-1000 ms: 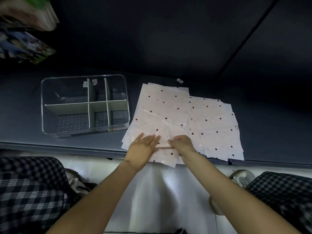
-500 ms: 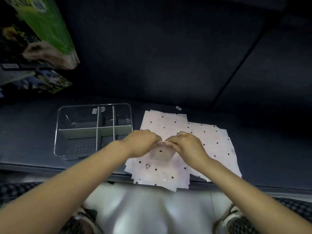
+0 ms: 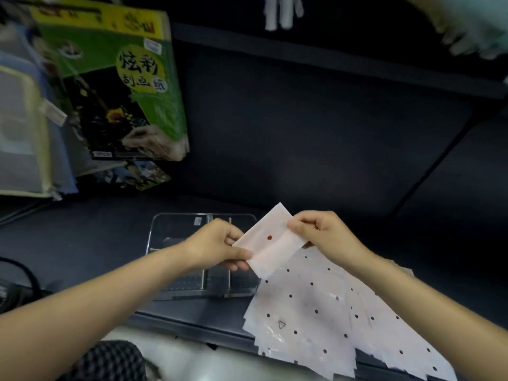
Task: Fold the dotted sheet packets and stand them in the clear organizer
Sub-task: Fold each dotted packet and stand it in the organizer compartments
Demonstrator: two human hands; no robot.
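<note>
Dark shelving [image 3: 316, 138] surrounds us, with a dark grey shelf surface [image 3: 82, 243] below and a black back panel rising behind it. Between our hands, lifted off the surface, we hold one folded dotted sheet packet [image 3: 270, 242]; it is tilted, one corner pointing up, and a single red dot shows on its face. Our left hand [image 3: 217, 247] pinches its lower left edge, thumb on top and fingers curled beneath. Our right hand [image 3: 323, 235] grips its upper right edge with curled fingers. Under and to the right of the held packet, the rest of the dotted sheet packets [image 3: 330, 320] lie fanned in an overlapping pile on the shelf, their near corners hanging past the front edge; one carries a small triangle mark. Just left of the pile, touching or nearly touching it, stands the clear organizer [image 3: 176, 224], partly hidden behind our left hand and wrist, with pale dividers showing inside; we see no packet standing in the parts that show. Farther out on the left, a green craft paper pack [image 3: 123, 86] with printed characters leans among other packaged goods. Checked fabric [image 3: 110, 361] shows at the bottom left
</note>
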